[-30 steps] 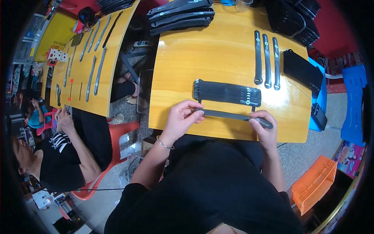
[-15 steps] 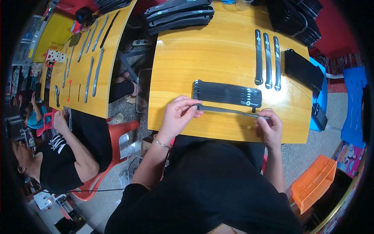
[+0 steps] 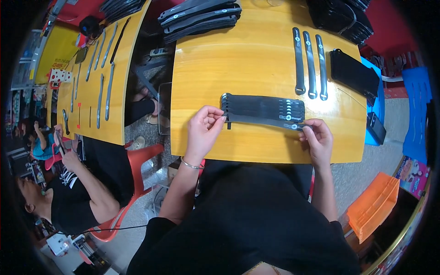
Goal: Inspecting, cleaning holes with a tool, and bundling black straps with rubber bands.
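**Dark strap [image 3: 270, 122] pinched at both ends**

Your left hand [image 3: 205, 126] pinches one end, your right hand [image 3: 319, 137] the printed end; strap spans between them. Strap row [image 3: 259, 104] lies just beyond, on the tabletop [image 3: 197, 78]. Best: pull evenly, match ends to the row, don't drag neighbours.

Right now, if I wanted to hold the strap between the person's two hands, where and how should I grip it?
Probably by pinching both ends of the strap, coming from the near side, as the left hand and right hand do. It's long, thin and flat, and its far edge runs close along the overlapping straps, so its middle leaves less room to grip.
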### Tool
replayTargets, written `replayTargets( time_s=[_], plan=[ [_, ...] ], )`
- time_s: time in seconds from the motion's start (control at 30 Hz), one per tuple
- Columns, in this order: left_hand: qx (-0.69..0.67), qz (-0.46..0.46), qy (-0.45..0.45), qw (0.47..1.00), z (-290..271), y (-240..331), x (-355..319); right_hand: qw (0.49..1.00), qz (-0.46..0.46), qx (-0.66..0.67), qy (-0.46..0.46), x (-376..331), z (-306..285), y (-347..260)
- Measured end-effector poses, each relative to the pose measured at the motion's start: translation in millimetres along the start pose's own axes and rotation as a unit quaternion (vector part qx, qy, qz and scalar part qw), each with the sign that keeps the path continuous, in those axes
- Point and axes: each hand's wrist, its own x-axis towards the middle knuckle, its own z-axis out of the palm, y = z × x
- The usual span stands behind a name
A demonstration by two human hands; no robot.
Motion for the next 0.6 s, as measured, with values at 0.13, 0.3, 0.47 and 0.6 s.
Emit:
replayTargets(
  time_s=[0.13,0.3,0.47,0.6],
  plan=[
    [0.009,-0.005,-0.002,1.000,0.4,0.3,3.2,0.999,-0.010,-0.039,0.023,2.9,4.8,1.8],
    [0.004,-0.001,0.013,1.000,1.2,-1.2,5.9,0.999,0.000,-0.044,0.027,4.7,4.3,4.4],
    [0.001,-0.002,0.013,1.000,1.9,-1.0,6.8,0.998,-0.008,-0.054,0.036,5.7,5.8,4.8],
    [0.009,-0.006,0.012,1.000,0.7,-2.0,6.5,0.997,0.003,-0.069,0.027,7.0,3.6,6.2]
  ],
)
